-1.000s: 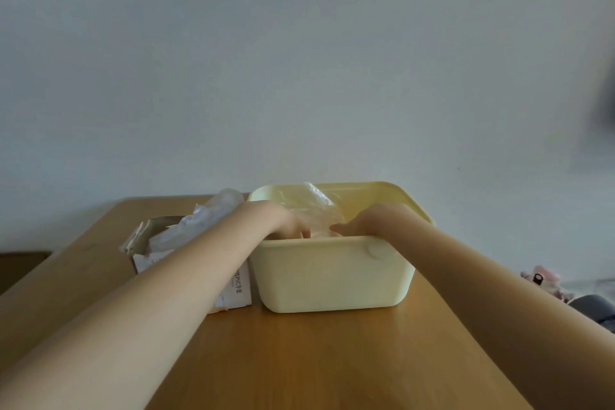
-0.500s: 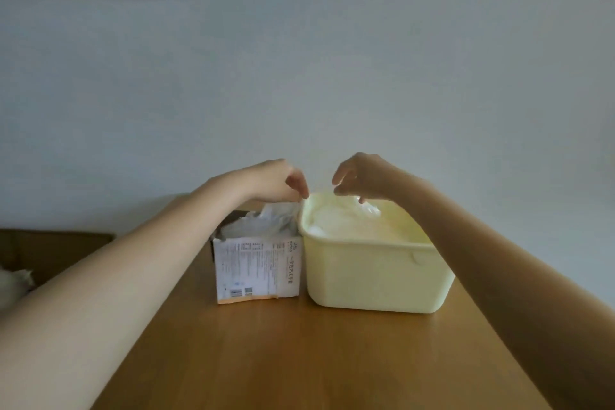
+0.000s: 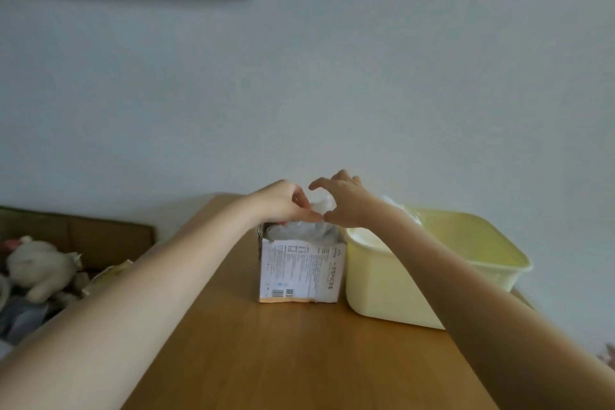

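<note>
Over table, left hand, right hand pinch plastic.

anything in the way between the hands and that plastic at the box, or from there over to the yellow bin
Nothing visible. The left hand and right hand pinch the clear plastic above the open box, and the yellow bin stands open close beside the box, with no object between them.
</note>
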A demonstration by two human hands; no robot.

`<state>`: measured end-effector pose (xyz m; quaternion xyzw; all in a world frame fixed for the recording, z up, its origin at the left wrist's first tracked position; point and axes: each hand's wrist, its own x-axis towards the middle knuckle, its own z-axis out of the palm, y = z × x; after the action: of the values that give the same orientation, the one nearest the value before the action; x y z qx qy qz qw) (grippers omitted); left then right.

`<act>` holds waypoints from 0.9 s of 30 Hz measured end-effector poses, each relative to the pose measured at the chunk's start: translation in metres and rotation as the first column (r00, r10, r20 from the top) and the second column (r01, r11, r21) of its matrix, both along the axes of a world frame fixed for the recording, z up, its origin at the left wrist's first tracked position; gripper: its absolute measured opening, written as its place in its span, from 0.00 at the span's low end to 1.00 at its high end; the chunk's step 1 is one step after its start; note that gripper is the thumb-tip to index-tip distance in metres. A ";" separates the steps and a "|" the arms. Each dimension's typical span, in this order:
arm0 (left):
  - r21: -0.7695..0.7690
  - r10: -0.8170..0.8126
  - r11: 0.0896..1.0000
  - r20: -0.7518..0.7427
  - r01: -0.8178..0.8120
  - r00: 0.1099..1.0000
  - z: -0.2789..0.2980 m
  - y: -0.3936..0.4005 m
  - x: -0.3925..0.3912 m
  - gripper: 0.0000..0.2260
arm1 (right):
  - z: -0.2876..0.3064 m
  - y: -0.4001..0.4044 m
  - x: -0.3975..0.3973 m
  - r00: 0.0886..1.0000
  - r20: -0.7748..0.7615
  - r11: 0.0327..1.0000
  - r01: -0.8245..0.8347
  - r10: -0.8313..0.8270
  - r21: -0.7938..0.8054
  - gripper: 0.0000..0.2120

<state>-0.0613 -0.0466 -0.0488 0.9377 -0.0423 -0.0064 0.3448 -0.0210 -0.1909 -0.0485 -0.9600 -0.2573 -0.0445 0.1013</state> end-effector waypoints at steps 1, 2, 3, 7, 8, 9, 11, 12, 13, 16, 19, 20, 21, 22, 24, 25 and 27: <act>0.047 -0.010 0.999 0.006 0.010 1.000 -0.002 0.001 0.002 0.11 | -0.001 0.000 0.001 1.000 -0.017 0.998 -0.003 0.002 -0.056 0.24; 0.081 -0.005 0.997 0.021 0.003 1.000 -0.003 0.002 0.004 0.08 | -0.001 0.000 0.002 1.000 -0.015 0.997 -0.019 0.018 -0.077 0.21; 0.072 0.011 0.997 0.048 -0.014 0.999 -0.003 0.003 0.005 0.06 | 0.001 0.001 0.000 0.999 -0.003 0.997 -0.036 0.036 -0.068 0.18; -0.275 0.130 0.958 0.144 -0.087 0.981 0.010 0.015 0.006 0.05 | 0.005 0.013 -0.008 0.997 0.019 0.997 -0.078 0.079 -0.017 0.16; -0.312 0.154 0.945 0.156 -0.100 0.976 0.013 0.019 0.006 0.06 | 0.004 0.015 -0.008 0.996 -0.014 0.996 -0.084 0.084 0.000 0.16; -0.307 0.163 0.946 0.171 -0.104 0.972 0.015 0.023 0.006 0.06 | 0.004 0.017 -0.007 0.996 -0.025 0.996 -0.083 0.083 0.011 0.17; -0.185 0.113 0.980 0.187 -0.078 0.976 0.016 0.026 0.004 0.06 | 0.007 0.018 -0.002 0.998 0.039 0.998 -0.047 0.046 0.049 0.16; -0.088 0.062 0.995 0.169 -0.048 0.984 0.015 0.026 0.004 0.06 | 0.011 0.017 0.000 0.996 0.085 0.994 -0.019 0.010 0.104 0.15; 0.011 0.017 1.000 0.141 -0.019 0.990 0.012 0.024 0.003 0.07 | 0.017 0.015 0.001 0.993 0.110 0.984 0.012 -0.031 0.176 0.13; 0.151 -0.008 0.988 0.131 -0.012 0.991 0.005 0.017 0.005 0.08 | 0.031 0.008 0.002 0.994 0.091 0.928 0.028 -0.066 0.371 0.09; 0.081 0.042 0.995 0.185 -0.057 0.982 0.006 0.015 0.010 0.06 | 0.038 -0.002 0.002 1.000 0.004 0.894 0.021 -0.026 0.448 0.11; 0.056 0.045 0.997 0.201 -0.057 0.979 0.008 0.013 0.011 0.05 | 0.037 -0.006 0.002 1.000 -0.016 0.886 0.026 -0.020 0.463 0.10; 0.039 0.037 0.998 0.207 -0.047 0.978 0.011 0.012 0.010 0.04 | 0.036 -0.007 0.002 0.999 -0.044 0.872 0.031 -0.011 0.488 0.08; 0.032 0.015 0.999 0.196 -0.021 0.981 0.013 0.011 0.009 0.05 | 0.034 -0.008 0.001 0.997 -0.082 0.855 0.041 0.002 0.517 0.03; 0.054 -0.074 0.996 0.117 0.068 0.990 0.013 0.006 0.007 0.06 | 0.030 -0.010 -0.001 0.981 -0.188 0.810 0.071 0.049 0.582 0.07; 0.095 -0.122 0.989 0.058 0.117 0.991 0.010 0.002 0.007 0.04 | 0.028 -0.011 0.000 0.966 -0.247 0.779 0.093 0.082 0.620 0.10; 0.254 -0.186 0.946 -0.084 0.201 0.979 0.003 -0.004 0.007 0.02 | 0.029 -0.015 0.000 0.955 -0.276 0.752 0.104 0.107 0.651 0.11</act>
<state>-0.0544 -0.0501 -0.0463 0.9656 -0.1229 -0.0734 0.2169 -0.0207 -0.2056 -0.0198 -0.8575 -0.2077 0.0122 0.4705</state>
